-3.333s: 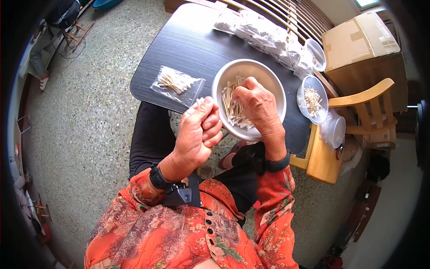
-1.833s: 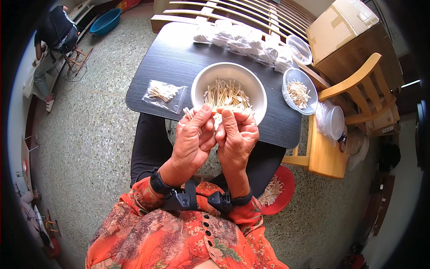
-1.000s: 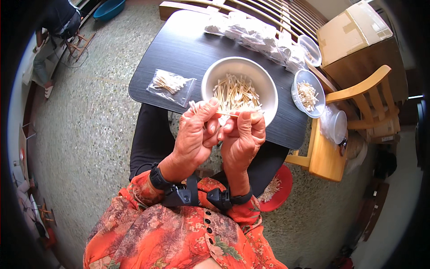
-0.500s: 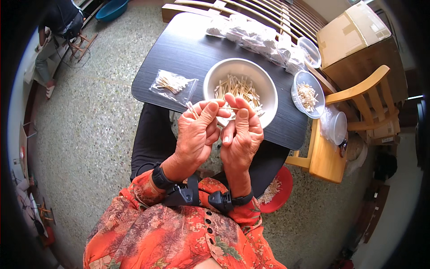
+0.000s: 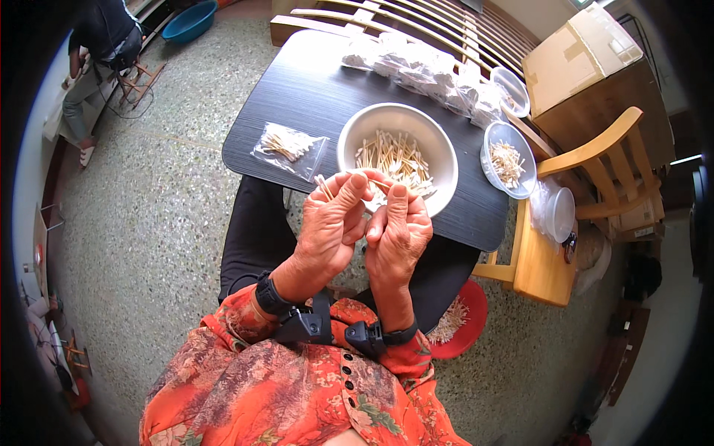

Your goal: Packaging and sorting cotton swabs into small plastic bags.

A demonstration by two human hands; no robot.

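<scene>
Just in front of a pale bowl (image 5: 348,128) of cotton swabs (image 5: 401,157), both my hands meet. My left hand (image 5: 331,215) is closed on a few cotton swabs (image 5: 324,187), whose white tips stick out past its fingers. Between thumb and fingers, my right hand (image 5: 399,227) pinches one end of a thin swab (image 5: 380,183) that spans across to the left fingertips. To the left of the bowl lies a clear plastic bag (image 5: 305,162) with a bundle of swabs inside.
Filled plastic bags (image 5: 416,63) line the dark table's (image 5: 297,82) far edge. A clear tub (image 5: 494,160) of swabs stands at the right, by a wooden chair (image 5: 547,260). A red basin (image 5: 476,320) sits on the floor. Far left, another person (image 5: 111,37) sits.
Both hands have come slightly lower, still together. The right fingers have folded in closer around the swab, which now slants between the hands.
</scene>
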